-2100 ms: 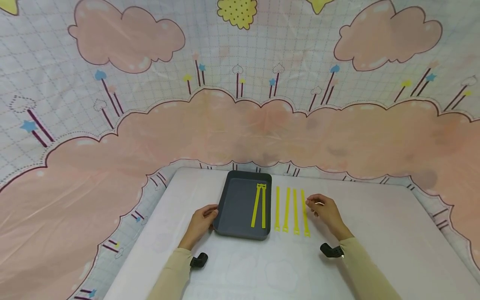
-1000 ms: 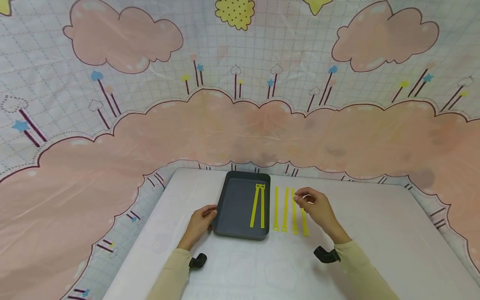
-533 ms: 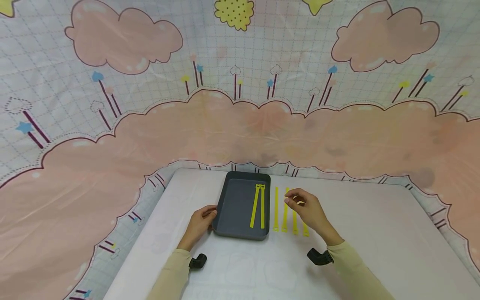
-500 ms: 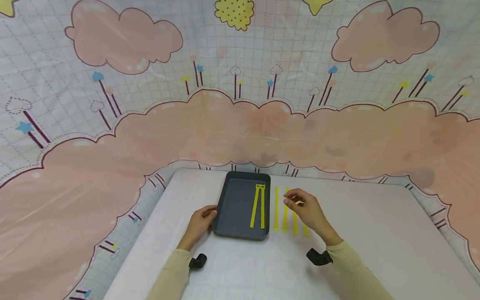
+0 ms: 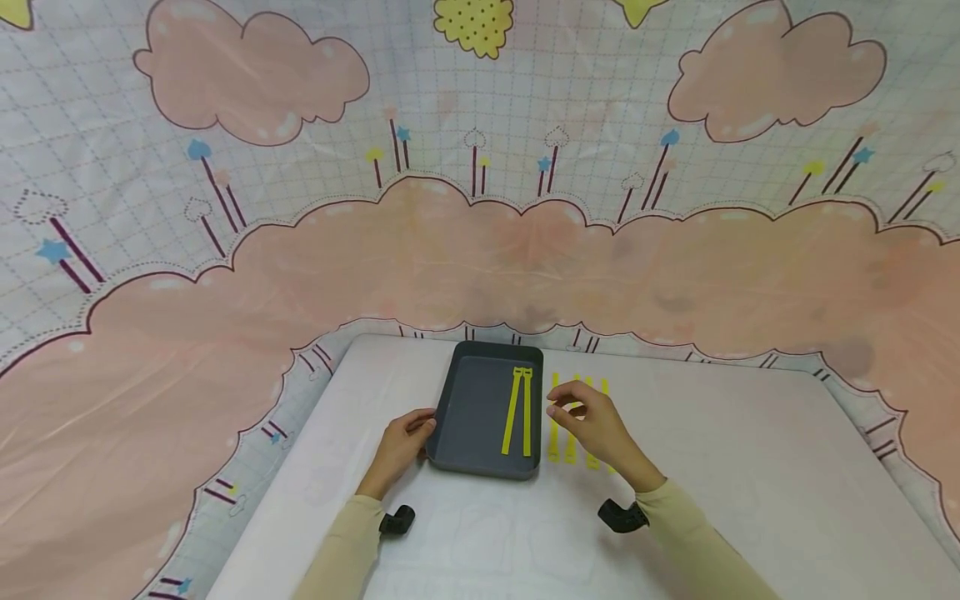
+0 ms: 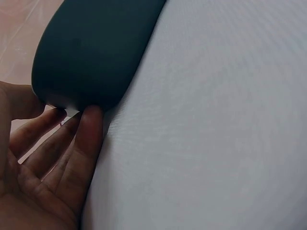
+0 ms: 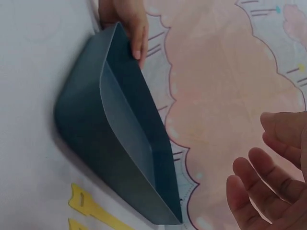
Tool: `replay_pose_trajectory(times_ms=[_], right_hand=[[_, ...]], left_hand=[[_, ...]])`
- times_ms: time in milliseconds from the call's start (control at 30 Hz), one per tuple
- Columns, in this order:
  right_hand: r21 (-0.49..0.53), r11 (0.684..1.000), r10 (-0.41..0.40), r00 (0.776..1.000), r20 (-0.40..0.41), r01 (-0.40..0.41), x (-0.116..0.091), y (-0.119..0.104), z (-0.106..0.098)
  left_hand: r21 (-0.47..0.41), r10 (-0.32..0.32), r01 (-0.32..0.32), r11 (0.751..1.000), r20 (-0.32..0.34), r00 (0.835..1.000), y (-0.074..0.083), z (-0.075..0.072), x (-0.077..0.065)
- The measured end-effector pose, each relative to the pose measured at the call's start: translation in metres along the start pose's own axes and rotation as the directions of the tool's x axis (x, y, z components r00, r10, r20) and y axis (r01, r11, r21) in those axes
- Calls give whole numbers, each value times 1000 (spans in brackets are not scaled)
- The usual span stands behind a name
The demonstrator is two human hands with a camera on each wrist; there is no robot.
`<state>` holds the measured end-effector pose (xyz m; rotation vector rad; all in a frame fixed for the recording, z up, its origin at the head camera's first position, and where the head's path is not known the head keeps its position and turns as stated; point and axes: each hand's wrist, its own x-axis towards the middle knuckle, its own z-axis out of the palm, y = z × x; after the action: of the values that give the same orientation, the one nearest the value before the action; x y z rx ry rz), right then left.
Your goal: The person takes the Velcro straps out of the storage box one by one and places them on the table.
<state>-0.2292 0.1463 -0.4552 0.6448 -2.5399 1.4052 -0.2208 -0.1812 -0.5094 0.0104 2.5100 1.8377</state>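
Note:
A dark grey rectangular tray (image 5: pixel 468 417) lies on the table, with two yellow straps with slotted heads (image 5: pixel 527 417) side by side along its right part. My left hand (image 5: pixel 401 446) touches the tray's left side; in the left wrist view its straight fingers (image 6: pixel 88 136) rest against the wall, thumb up at the rim. Just right of the tray, several more yellow straps (image 5: pixel 553 446) lie in a row on the table. Above them hovers my right hand (image 5: pixel 596 425), partly hiding them. Thumb and fingers (image 7: pixel 240 194) stand apart, nothing between them, in the right wrist view.
The white table (image 5: pixel 465 533) ends at the back against a cloth wall (image 5: pixel 525 267) printed with clouds and stars. Black wrist cameras (image 5: pixel 624 517) sit below both sleeves.
My right hand has moved left across the row of straps, from the rightmost one to the strap nearest the tray. The left hand, tray and straps have stayed in place.

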Motion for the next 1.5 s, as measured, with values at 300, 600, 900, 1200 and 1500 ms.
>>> replay_pose_trajectory(times_ms=[300,600,900,1200,1500], right_hand=[[-32,997,-69,996,65,71,3,-4,11],[-188,972,-114,985,128,137,6,-3,22],[-339,919,-126,965,231,201,10,-5,30],[-420,840,-239,929,283,344,23,-5,38],[-498,761,-262,899,352,417,41,-4,47]], left_hand=[[2,-12,12,1000,-35,999,-19,4,10],[-5,41,-41,999,-24,999,-18,2,7],[9,18,-17,1000,-27,999,-17,3,8],[22,-14,15,1000,-30,999,-17,3,10],[24,-12,13,1000,-32,999,-21,3,11]])
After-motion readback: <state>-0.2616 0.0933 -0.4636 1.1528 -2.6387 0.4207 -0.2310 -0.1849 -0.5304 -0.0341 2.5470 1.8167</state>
